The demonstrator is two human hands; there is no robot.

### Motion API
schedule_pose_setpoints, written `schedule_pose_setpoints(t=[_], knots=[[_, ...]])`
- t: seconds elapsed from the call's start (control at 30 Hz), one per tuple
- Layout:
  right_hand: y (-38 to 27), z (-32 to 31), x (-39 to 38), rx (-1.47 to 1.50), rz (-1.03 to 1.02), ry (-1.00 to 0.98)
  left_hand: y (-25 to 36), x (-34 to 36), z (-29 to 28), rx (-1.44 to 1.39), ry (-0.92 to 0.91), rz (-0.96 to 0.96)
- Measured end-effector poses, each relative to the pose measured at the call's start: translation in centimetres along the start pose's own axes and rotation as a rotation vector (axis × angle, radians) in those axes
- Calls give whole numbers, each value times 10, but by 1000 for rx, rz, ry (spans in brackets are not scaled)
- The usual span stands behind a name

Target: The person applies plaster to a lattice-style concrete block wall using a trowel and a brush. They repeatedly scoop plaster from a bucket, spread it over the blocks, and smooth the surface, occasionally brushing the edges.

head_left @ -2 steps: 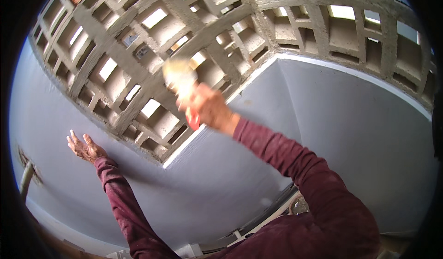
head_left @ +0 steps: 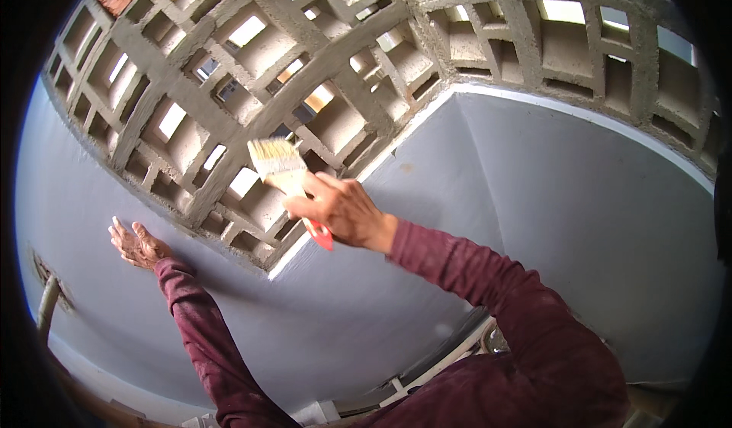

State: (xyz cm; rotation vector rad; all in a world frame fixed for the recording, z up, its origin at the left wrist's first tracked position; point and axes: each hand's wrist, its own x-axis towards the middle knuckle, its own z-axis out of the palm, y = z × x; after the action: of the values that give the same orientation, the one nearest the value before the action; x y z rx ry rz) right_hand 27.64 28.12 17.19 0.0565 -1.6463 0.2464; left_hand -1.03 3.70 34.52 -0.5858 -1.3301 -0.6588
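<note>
My right hand [head_left: 343, 208] grips a paintbrush [head_left: 284, 167] with a red-tipped handle, its pale bristles pointing up and left. The brush is in front of the concrete lattice blocks [head_left: 217, 96], near the white strip [head_left: 412, 134] along the top edge of the grey wall; whether the bristles touch anything I cannot tell. Over on the left, my left hand [head_left: 140, 246] rests with fingers spread against the smooth grey-blue wall [head_left: 320, 336], holding nothing.
A pipe [head_left: 47, 306] sticks out of a rough hole in the wall at the far left. Low down, partly hidden by my right arm, is a round container [head_left: 494, 339]. Pale fittings [head_left: 316, 413] show along the bottom. Two walls meet in a corner right of centre.
My right hand has come down a little with the paintbrush, and the bristles have moved lower and left. My left hand stays against the wall.
</note>
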Motion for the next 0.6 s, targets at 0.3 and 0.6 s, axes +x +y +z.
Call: schedule_pose_setpoints(t=[0.3, 0.6], knots=[[89, -35, -2, -240, 158, 200, 30, 10, 3, 45, -1, 27], [58, -82, -60, 9, 277, 104, 12, 7, -13, 67, -2, 89]])
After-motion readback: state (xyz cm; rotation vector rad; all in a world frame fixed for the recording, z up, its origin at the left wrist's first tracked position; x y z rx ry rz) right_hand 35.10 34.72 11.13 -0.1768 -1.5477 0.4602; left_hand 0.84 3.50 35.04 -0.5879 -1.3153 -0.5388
